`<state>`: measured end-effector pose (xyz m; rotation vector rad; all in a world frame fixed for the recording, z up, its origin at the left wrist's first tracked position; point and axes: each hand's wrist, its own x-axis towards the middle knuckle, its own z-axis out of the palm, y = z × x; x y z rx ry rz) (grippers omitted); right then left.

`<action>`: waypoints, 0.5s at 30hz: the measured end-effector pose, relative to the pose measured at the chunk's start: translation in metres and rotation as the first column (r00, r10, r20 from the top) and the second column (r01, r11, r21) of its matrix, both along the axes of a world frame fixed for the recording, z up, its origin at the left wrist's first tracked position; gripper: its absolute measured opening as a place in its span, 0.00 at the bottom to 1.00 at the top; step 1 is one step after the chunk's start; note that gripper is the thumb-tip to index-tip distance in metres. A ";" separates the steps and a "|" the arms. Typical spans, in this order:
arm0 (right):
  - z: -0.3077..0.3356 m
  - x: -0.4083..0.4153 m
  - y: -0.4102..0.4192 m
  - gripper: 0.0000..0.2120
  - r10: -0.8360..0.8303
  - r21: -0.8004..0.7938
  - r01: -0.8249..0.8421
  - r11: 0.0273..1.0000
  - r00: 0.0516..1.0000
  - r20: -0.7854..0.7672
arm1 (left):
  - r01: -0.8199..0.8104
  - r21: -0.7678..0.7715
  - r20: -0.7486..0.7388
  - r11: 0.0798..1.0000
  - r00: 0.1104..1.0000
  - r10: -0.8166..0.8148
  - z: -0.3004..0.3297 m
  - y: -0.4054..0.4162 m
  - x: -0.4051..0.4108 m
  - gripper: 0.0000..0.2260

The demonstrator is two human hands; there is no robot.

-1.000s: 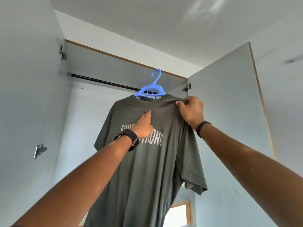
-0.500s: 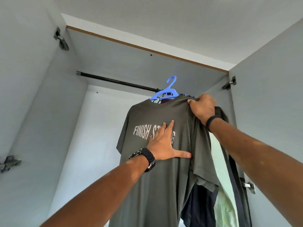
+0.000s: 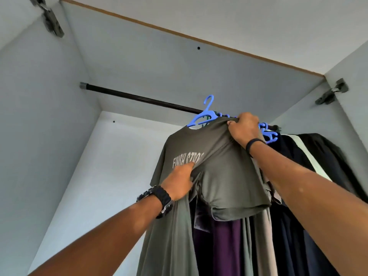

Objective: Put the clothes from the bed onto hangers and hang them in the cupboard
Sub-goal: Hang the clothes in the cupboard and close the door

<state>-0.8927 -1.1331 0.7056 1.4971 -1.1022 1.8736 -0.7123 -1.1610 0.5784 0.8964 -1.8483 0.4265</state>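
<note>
Inside the cupboard, the right hand (image 3: pixel 244 128) is gripping the shoulder of the grey T-shirt (image 3: pixel 217 170) on its blue hanger (image 3: pixel 205 114), now raised close to the rail (image 3: pixel 139 98), the hook apparently not yet over it. The left hand (image 3: pixel 179 182), flat against the chest print half a second ago, is now bunching the cloth, while hung clothes (image 3: pixel 298 226) are crowding the rail's right end.

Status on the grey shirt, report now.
Right hand grips grey T-shirt at the shoulder; left hand pinches its chest. Blue hanger hook not yet on rail. Hung clothes crowd the right.
</note>
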 end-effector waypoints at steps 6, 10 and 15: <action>0.029 0.028 -0.066 0.08 0.000 -0.023 0.000 1.000 0.999 0.035 | -0.099 -0.083 -0.046 0.992 0.994 0.096 0.012 -0.069 0.035 0.10; 0.045 0.045 -0.100 0.08 0.013 -0.028 -0.010 1.000 0.996 0.088 | -0.171 -0.123 -0.073 0.978 0.984 0.162 0.020 -0.101 0.045 0.13; 0.059 0.059 -0.131 0.13 -0.034 -0.029 0.036 0.999 0.996 0.078 | -0.157 -0.137 -0.099 0.978 0.985 0.144 0.029 -0.132 0.050 0.09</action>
